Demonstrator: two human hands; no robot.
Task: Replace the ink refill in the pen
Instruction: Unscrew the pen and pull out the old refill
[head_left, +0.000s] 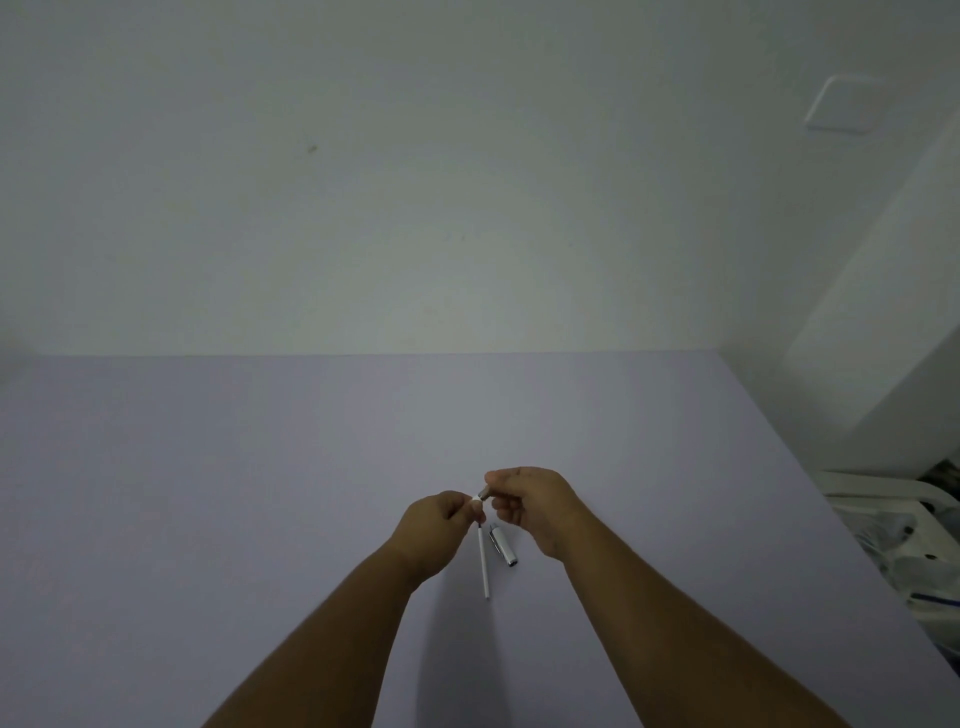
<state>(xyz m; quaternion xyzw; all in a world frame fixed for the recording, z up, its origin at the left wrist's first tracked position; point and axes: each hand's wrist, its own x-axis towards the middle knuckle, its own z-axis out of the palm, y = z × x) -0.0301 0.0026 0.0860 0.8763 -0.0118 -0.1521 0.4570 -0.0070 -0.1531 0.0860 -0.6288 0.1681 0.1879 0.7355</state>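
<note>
My left hand (434, 525) pinches a small white pen piece (475, 502) at its fingertips. My right hand (535, 501) grips a short grey metal pen part (484, 493), whose end meets the white piece between the hands. Both hands hover just above the lavender table (260, 493). Below them lies a thin white ink refill (485, 564) with a dark tip pointing up toward my left fingers; whether it touches them is unclear. Beside it, to the right, a silver pen section with a clip (503, 545) rests on the table.
A plain white wall rises behind the table's far edge. At the right, beyond the table's edge, stand a white plastic chair (883, 493) and crumpled plastic bags (914, 566). A white wall plate (841, 104) is at the upper right.
</note>
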